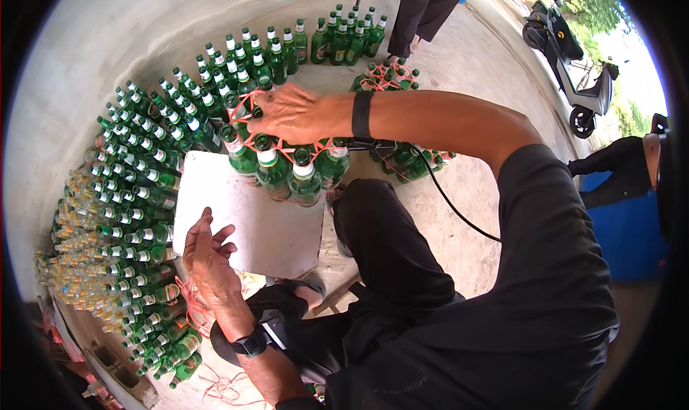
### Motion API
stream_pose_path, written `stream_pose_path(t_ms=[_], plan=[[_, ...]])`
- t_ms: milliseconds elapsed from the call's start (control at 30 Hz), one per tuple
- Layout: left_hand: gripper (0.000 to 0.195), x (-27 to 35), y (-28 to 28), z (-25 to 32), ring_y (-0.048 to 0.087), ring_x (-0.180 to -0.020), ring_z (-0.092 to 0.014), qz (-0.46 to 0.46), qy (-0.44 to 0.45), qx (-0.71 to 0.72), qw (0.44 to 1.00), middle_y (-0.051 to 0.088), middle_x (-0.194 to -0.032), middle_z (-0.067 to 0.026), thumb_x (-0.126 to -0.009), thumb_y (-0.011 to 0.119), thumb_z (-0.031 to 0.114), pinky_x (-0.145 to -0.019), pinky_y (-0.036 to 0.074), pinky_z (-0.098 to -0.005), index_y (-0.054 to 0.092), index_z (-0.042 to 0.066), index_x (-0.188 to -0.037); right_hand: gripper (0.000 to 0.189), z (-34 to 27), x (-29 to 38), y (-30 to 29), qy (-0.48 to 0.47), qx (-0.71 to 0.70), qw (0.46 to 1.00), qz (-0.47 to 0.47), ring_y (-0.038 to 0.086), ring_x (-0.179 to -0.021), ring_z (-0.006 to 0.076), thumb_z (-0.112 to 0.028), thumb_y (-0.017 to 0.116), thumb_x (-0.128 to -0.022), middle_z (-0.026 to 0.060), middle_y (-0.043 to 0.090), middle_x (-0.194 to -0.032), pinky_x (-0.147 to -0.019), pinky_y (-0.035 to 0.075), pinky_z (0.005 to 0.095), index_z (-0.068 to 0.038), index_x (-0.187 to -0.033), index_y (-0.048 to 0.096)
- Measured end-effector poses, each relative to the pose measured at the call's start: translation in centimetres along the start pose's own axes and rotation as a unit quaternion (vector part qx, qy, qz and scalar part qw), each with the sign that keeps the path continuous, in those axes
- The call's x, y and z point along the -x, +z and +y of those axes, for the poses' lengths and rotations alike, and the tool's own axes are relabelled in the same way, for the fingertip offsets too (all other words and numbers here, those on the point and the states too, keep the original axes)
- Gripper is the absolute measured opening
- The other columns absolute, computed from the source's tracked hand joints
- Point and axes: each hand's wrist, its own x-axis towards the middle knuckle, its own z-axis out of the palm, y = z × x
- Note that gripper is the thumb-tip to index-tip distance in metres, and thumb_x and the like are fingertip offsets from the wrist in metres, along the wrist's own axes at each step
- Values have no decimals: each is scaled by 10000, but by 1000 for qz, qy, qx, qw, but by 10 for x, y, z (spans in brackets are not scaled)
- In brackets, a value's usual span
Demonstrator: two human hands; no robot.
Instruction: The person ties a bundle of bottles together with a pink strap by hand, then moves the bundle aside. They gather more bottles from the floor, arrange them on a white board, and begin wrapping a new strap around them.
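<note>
A bundle of green glass bottles (pixel 273 174), laced around the necks with pink plastic string (pixel 280 150), stands on the far right part of a white-topped block (pixel 247 227). My right hand (pixel 288 114) reaches across the bundle, its fingers curled around the necks and string; the fingertips are partly hidden. Over the block's near left corner, my left hand (pixel 210 259) is raised with nothing in it, fingers apart and slightly bent. A black strap circles each wrist. Loose pink string (pixel 195 308) hangs and lies beside my left forearm.
Rows of green bottles (pixel 145 189) and clear bottles (pixel 81 243) crowd along the wall. More tied bottles (pixel 412 160) stand beyond my right forearm. A person's legs (pixel 425 17) are at the back. A black cable (pixel 457 208), blue container (pixel 627 232) and scooter (pixel 570 65) are rightward.
</note>
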Motion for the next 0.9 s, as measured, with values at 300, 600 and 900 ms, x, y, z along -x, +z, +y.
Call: stream_pose_path(t_ms=[300, 600, 900], plan=[[233, 6, 9, 1, 693, -751, -158, 5, -11, -15, 1000, 671, -1234, -170, -970, 629, 216, -534, 479, -224, 645, 15, -1087, 356, 39, 69, -9, 50, 17, 999, 3, 654, -775, 351, -23, 644, -793, 218, 561, -966, -537, 464, 469, -112, -1137, 620], [230, 9, 10, -5, 687, -731, -150, -26, -15, -57, 998, 710, -1147, -160, -976, 606, 207, -542, 480, -228, 649, 11, -1088, 493, 31, 161, -1, 77, -13, 997, 24, 663, -873, 315, 40, 622, -732, 209, 494, -1212, -567, 461, 431, -167, -1179, 640], [245, 7, 10, -14, 673, -753, -150, -40, -37, -119, 991, 703, -1172, -145, -971, 612, 234, -562, 469, -236, 644, 30, -1103, 392, -5, 240, 39, 149, -66, 985, -48, 662, -910, 383, -35, 651, -794, 283, 507, -1141, -601, 492, 459, -176, -1160, 632]])
